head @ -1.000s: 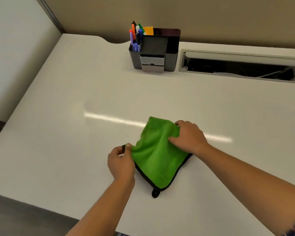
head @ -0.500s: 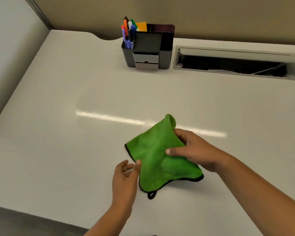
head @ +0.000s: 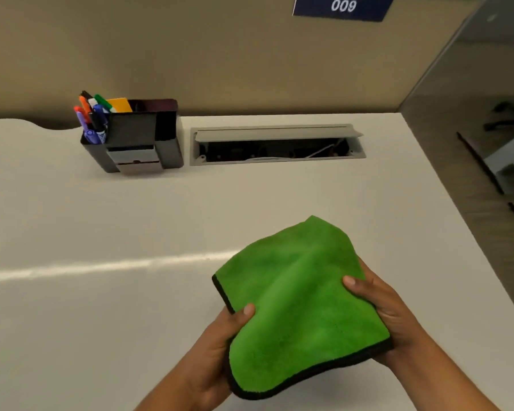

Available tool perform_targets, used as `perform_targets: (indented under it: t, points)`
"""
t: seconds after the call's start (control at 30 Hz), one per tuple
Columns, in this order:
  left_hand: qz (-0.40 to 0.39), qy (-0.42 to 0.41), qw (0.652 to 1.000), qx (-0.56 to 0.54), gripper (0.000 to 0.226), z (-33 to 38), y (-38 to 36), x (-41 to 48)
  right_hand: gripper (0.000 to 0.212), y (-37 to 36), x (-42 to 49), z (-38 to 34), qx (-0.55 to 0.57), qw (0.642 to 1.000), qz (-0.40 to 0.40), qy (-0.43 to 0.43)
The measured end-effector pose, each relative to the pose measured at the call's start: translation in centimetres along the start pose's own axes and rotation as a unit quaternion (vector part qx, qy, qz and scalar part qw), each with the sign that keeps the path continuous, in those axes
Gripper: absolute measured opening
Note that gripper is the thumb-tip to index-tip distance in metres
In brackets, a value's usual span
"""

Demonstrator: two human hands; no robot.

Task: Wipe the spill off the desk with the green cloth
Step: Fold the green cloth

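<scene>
The green cloth point(head: 297, 304), folded and edged in black, is held up off the white desk point(head: 101, 307) near its front right. My left hand point(head: 217, 348) grips its left lower edge, thumb on top. My right hand point(head: 383, 310) holds its right side, thumb on top, fingers hidden underneath. No spill is visible on the desk; only a bright streak of reflected light runs across it.
A black desk organiser point(head: 134, 137) with several coloured markers stands at the back. To its right is an open grey cable tray point(head: 276, 143) set into the desk. The desk's right edge point(head: 445, 203) drops off to the floor.
The cloth has been lifted off the desk and shifted right. My left hand, open half a second ago, now grips it. The view has swung to the right.
</scene>
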State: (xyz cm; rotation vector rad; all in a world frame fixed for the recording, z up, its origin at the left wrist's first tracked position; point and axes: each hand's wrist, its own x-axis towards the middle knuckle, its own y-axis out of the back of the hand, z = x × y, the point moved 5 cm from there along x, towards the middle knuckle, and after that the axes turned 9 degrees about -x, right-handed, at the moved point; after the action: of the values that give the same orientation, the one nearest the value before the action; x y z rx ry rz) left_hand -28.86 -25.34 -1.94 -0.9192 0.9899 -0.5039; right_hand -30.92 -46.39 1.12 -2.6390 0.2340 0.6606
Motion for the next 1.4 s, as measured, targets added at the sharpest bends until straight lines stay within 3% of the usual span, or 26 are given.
perform_targets:
  t: [0.2, 0.37, 0.47, 0.53, 0.6, 0.7, 0.73, 0.83, 0.87, 0.9, 0.93, 1.0, 1.07, 1.2, 1.4]
  points:
    - [-0.075, 0.023, 0.977, 0.199, 0.063, -0.7, -3.8, 5.5, 0.072, 7.6, -2.7, -1.0, -0.036, 0.999, 0.024, -0.015]
    - [-0.043, 0.021, 0.957, 0.287, 0.098, -0.6, -5.9, 11.4, 0.074, 13.8, -1.9, -2.1, -0.087, 0.993, 0.069, -0.037]
    - [-0.005, 0.003, 0.952, 0.308, 0.107, -0.1, -7.9, 15.6, 0.074, 16.6, 0.3, -5.1, -0.123, 0.983, 0.135, -0.025]
    - [0.01, -0.047, 0.947, 0.318, 0.101, 1.3, -10.0, 18.8, 0.076, 18.5, 2.3, -7.9, -0.151, 0.972, 0.178, -0.004]
    - [-0.002, -0.097, 0.926, 0.365, 0.081, 2.6, -12.8, 21.9, 0.075, 20.4, 4.3, -10.9, -0.167, 0.965, 0.199, 0.022]
    - [0.007, -0.135, 0.851, 0.508, 0.049, 3.5, -14.9, 25.4, 0.073, 23.6, 6.6, -13.5, -0.244, 0.936, 0.251, 0.028]
    - [0.027, -0.126, 0.801, 0.585, 0.042, 3.3, -14.8, 26.4, 0.073, 24.8, 7.1, -13.7, -0.286, 0.915, 0.284, 0.013]
    - [0.109, -0.095, 0.566, 0.812, 0.032, 2.6, -13.2, 27.9, 0.068, 27.8, 7.3, -12.7, -0.476, 0.789, 0.385, -0.057]
    - [0.124, -0.113, 0.533, 0.829, 0.034, 2.5, -12.7, 28.1, 0.068, 28.1, 7.4, -12.3, -0.536, 0.741, 0.399, -0.06]
    - [0.132, -0.139, 0.524, 0.829, 0.039, 2.4, -12.2, 28.3, 0.066, 28.0, 7.6, -12.0, -0.573, 0.71, 0.408, -0.04]
    - [0.134, -0.17, 0.519, 0.827, 0.047, 2.4, -11.9, 28.5, 0.064, 27.6, 8.2, -11.7, -0.587, 0.701, 0.406, -0.003]
    - [0.113, -0.212, 0.49, 0.838, 0.063, 2.3, -11.7, 29.3, 0.064, 26.1, 9.8, -11.1, -0.604, 0.706, 0.363, 0.077]
    - [0.069, -0.203, 0.467, 0.858, 0.083, 1.8, -11.6, 30.6, 0.07, 24.3, 12.0, -10.1, -0.654, 0.688, 0.294, 0.112]
    - [-0.001, -0.123, 0.428, 0.896, 0.114, 0.9, -11.2, 33.3, 0.083, 22.9, 15.5, -7.1, -0.748, 0.618, 0.233, 0.064]
    - [-0.034, -0.1, 0.322, 0.941, 0.125, 2.0, -11.8, 37.5, 0.084, 24.4, 18.1, -5.7, -0.747, 0.581, 0.318, 0.053]
